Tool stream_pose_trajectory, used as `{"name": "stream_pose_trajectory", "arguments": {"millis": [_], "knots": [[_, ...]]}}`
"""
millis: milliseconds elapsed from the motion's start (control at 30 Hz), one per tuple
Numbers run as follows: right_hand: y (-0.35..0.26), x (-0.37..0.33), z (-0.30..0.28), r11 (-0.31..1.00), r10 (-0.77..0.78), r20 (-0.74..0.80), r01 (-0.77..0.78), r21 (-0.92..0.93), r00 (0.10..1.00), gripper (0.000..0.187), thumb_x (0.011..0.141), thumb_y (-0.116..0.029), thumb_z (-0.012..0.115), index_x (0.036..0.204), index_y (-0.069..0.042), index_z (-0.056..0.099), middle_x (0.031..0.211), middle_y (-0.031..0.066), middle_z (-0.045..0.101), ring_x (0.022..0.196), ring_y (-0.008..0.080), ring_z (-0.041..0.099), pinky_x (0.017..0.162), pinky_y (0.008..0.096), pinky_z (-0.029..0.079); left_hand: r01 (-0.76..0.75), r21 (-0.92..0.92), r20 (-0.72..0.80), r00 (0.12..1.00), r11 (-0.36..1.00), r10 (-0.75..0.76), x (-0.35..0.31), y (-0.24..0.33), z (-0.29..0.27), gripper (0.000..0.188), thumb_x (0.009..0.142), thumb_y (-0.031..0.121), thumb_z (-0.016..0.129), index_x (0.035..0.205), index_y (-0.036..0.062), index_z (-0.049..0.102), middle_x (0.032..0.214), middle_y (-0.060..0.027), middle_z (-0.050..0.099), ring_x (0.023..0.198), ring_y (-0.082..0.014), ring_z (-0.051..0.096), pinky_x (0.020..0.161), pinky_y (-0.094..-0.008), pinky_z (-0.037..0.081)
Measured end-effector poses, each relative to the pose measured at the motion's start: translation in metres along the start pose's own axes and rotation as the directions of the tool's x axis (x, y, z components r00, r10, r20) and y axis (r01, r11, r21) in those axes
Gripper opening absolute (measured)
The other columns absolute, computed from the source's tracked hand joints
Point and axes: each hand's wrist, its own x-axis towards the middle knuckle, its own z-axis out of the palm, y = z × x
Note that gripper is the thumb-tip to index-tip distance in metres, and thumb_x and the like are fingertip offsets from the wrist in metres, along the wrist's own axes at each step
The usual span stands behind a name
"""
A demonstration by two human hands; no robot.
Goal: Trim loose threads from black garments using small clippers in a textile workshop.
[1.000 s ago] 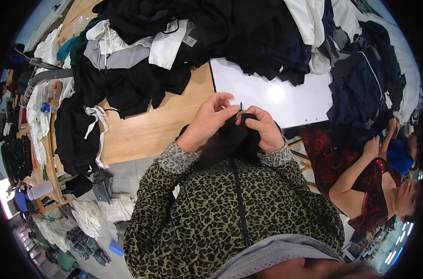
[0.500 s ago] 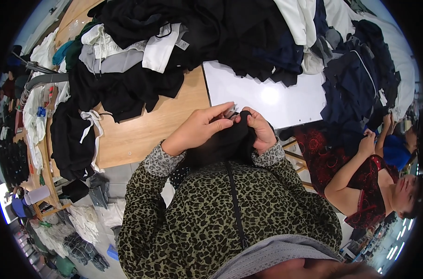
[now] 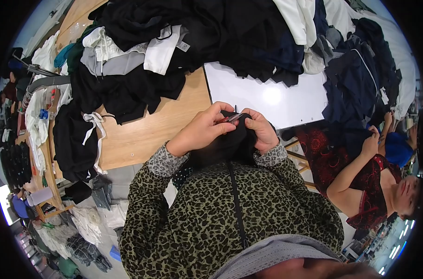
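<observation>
My left hand (image 3: pixel 202 126) is closed around small thread snips (image 3: pixel 232 118) with metal blades and a bit of red on the handle. The blades lie against the edge of a black garment (image 3: pixel 225 145) that hangs in front of my body. Opposite, my right hand (image 3: pixel 263 131) pinches the same garment between thumb and fingers, close to the tips of the snips. Any thread between the blades is too small to make out.
A wooden table (image 3: pixel 141 146) with a white board (image 3: pixel 285 104) lies ahead. Black garments (image 3: pixel 197 32) are heaped along its far side, with white and grey shorts (image 3: pixel 111 56) among them. Navy garments (image 3: pixel 348 88) pile up at right, where another person (image 3: pixel 360 186) sits close by.
My left fingers have closed further round the snips, and the blades now point toward my right hand at the garment's edge. My right hand keeps its pinch.
</observation>
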Motion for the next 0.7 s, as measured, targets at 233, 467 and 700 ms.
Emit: {"name": "stream_pose_trajectory", "arguments": {"millis": [233,467,700], "knots": [[-0.0002,0.0001,-0.0001,1.0,0.005,-0.002,-0.005,-0.006,1.0,0.018,0.083,-0.012,0.067,0.094,-0.001,0.058,0.091,0.0084,0.065,0.087,0.0151,0.061,0.085,0.0261,0.047,-0.012,-0.001,0.002,1.0,1.0,0.012,-0.0004,0.0034,0.0013,0.032,0.088,0.006,0.059,0.117,0.0028,0.044,0.087,-0.0014,0.059,0.076,-0.0064,0.053,0.07,-0.0203,0.043],[-0.001,-0.0009,-0.0007,1.0,0.006,-0.01,-0.005,0.026,1.0,0.017,0.082,-0.011,0.067,0.094,-0.001,0.058,0.091,0.0095,0.065,0.087,0.0167,0.061,0.085,0.0275,0.048,-0.005,0.011,-0.002,1.0,1.0,0.005,-0.0004,0.001,0.0005,0.032,0.088,0.007,0.059,0.117,0.0028,0.044,0.085,-0.001,0.059,0.074,-0.006,0.052,0.069,-0.0202,0.043],[-0.0055,-0.0012,0.0008,0.989,-0.048,-0.054,0.039,-0.145,0.997,0.019,0.08,-0.008,0.069,0.092,0.001,0.057,0.087,0.0095,0.066,0.08,0.0167,0.064,0.078,0.0272,0.052,0.003,-0.017,0.005,1.0,1.0,-0.003,-0.002,0.0021,0.0,0.037,0.088,0.007,0.059,0.12,0.0044,0.041,0.083,-0.0005,0.059,0.074,-0.0055,0.052,0.068,-0.0196,0.042]]}}
